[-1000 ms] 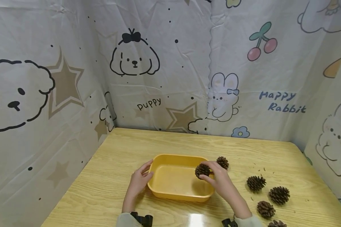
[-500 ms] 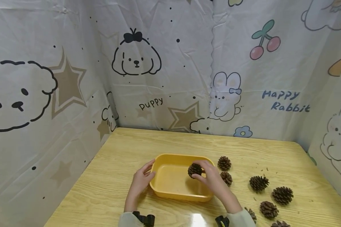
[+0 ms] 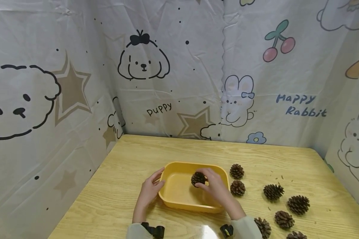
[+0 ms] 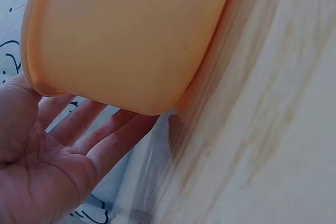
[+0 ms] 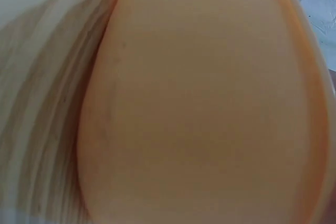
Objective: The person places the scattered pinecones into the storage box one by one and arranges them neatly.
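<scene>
My right hand (image 3: pixel 215 187) pinches a brown pine cone (image 3: pixel 197 179) between thumb and fingers, over the inside of a yellow plastic basin (image 3: pixel 194 208). At the basin's left end, my left hand (image 3: pixel 149 190) holds the rim, thumb at the edge and fingers along the outside. The left wrist view shows that palm and its fingers (image 4: pixel 118 137) stretched against the basin's end wall (image 4: pixel 131 35). In the right wrist view the basin's outer wall (image 5: pixel 199 98) fills the picture, and the pine cone is hidden there.
Right of the basin, two pine cones lie close by, one at the back (image 3: pixel 237 171) and one nearer (image 3: pixel 237 188). Several more, such as this pine cone (image 3: pixel 298 204), are scattered on the wooden table (image 3: pixel 113 199). A printed cloth (image 3: pixel 167 66) hangs behind.
My right hand has carried the pine cone leftward, from the basin's right side towards its middle. Pine cones formerly behind the right arm now show. The left hand stays at the rim.
</scene>
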Action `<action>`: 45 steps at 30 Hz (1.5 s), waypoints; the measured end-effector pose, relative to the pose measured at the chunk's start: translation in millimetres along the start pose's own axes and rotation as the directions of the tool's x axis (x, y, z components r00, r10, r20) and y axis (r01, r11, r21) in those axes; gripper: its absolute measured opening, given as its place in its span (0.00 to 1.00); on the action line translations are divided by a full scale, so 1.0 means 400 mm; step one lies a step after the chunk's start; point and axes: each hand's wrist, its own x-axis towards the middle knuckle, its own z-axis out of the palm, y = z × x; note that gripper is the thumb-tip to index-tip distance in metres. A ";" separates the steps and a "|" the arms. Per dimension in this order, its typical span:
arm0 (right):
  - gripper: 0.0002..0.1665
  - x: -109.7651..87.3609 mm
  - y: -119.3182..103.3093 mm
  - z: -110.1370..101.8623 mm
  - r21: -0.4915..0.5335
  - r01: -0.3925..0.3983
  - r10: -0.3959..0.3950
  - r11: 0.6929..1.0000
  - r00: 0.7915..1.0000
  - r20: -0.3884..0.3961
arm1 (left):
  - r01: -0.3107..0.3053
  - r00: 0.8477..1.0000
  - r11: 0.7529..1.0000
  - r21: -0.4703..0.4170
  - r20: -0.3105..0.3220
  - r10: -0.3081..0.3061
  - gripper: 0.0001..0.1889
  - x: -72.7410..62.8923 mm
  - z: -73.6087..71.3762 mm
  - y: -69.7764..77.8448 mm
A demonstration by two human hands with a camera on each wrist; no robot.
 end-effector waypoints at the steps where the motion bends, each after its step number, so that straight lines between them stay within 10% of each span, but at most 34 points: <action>1: 0.25 0.003 -0.002 0.003 0.001 -0.005 0.005 1.000 1.000 0.010 | 0.000 1.000 1.000 -0.005 0.000 0.000 0.25 0.001 0.000 -0.001; 45: 0.20 0.093 -0.087 0.150 0.005 -0.006 0.005 1.000 0.977 0.213 | 0.056 0.998 0.997 -0.055 0.032 -0.055 0.25 0.001 0.001 -0.007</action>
